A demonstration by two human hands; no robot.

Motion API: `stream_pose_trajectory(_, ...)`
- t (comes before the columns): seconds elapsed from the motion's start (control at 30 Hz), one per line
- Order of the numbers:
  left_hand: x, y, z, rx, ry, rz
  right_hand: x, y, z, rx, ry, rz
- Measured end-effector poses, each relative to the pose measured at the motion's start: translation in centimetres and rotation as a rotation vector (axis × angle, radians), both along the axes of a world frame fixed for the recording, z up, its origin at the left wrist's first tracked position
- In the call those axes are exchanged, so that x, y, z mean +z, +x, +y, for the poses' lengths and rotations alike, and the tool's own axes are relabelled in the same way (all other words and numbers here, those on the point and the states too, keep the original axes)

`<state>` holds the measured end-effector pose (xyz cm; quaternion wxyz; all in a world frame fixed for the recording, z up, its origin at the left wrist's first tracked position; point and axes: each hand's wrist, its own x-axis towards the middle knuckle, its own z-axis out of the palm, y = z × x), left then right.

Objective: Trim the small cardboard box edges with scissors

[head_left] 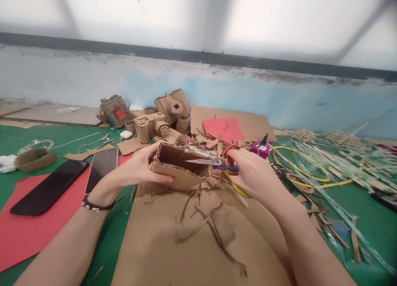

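My left hand (139,168) is closed around a small open box of corrugated cardboard (176,166), thumb along its near wall. My right hand (251,172) grips scissors (217,159) with red and yellow handles. Their blades point left and reach into the box's open top. Both hands hover above a large brown cardboard sheet (173,244) strewn with thin cardboard trimmings (204,224). A dark bracelet (96,206) circles my left wrist.
Two dark phones (49,186) (101,169) lie on a red sheet (21,232) at left. Several cardboard camera models (151,124) stand at the back by the wall, near a red card (223,129). A purple tool (261,148), yellow cord and strips clutter the right.
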<state>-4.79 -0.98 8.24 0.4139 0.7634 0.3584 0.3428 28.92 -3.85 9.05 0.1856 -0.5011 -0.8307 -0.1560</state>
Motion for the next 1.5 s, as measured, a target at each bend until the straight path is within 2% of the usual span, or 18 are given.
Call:
stream_pose_trajectory(0.13, 0.0, 0.1, -0.1, 0.000, -0.019, -0.022, -0.2, 0.2, 0.1, -0.080, 0.015, -0.007)
stream_pose_trajectory(0.33, -0.1, 0.1, -0.1, -0.008, 0.030, -0.038, 0.4, -0.6, 0.2, -0.011, -0.009, 0.002)
stream_pose_trajectory(0.5, -0.1, -0.2, 0.1, 0.003, 0.061, -0.008, 0.6, -1.0, 0.4, -0.121, -0.026, -0.002)
stream_pose_trajectory(0.6, -0.3, -0.4, 0.2, 0.015, 0.069, 0.002, 0.7, -1.1, 0.4, -0.084, -0.059, 0.022)
stream_pose_trajectory(0.7, -0.4, -0.4, 0.1, 0.015, 0.045, -0.002, 1.1, -1.3, 0.5, -0.047, -0.098, 0.021)
stream_pose_trajectory(0.9, -0.1, 0.3, -0.1, -0.010, -0.049, -0.026, 1.5, -1.8, 0.9, -0.152, -0.126, -0.013)
stream_pose_trajectory(1.03, -0.3, 0.3, 0.2, -0.018, -0.092, -0.056, 0.9, -1.4, 1.5, -0.087, -0.168, 0.154)
stream_pose_trajectory(1.13, -0.6, 0.2, 0.5, -0.004, -0.112, -0.059, 0.1, -0.7, 2.0, -0.045, -0.294, 0.433)
stream_pose_trajectory(1.23, -0.7, 0.2, 0.7, 0.032, -0.117, -0.056, -0.8, 0.4, 2.6, -0.118, -0.376, 0.647)
stream_pose_trajectory(1.3, -0.8, 0.4, 0.7, 0.060, -0.102, -0.073, -1.3, 1.3, 3.2, -0.241, -0.350, 0.591)
stream_pose_trajectory(1.37, -1.0, 0.6, 0.9, 0.086, -0.064, -0.097, -1.8, 2.0, 3.8, -0.338, -0.320, 0.445)
stream_pose_trajectory(1.5, -2.1, 1.0, 1.3, 0.104, -0.038, -0.172, -2.1, 2.4, 4.8, -0.352, -0.332, 0.198)
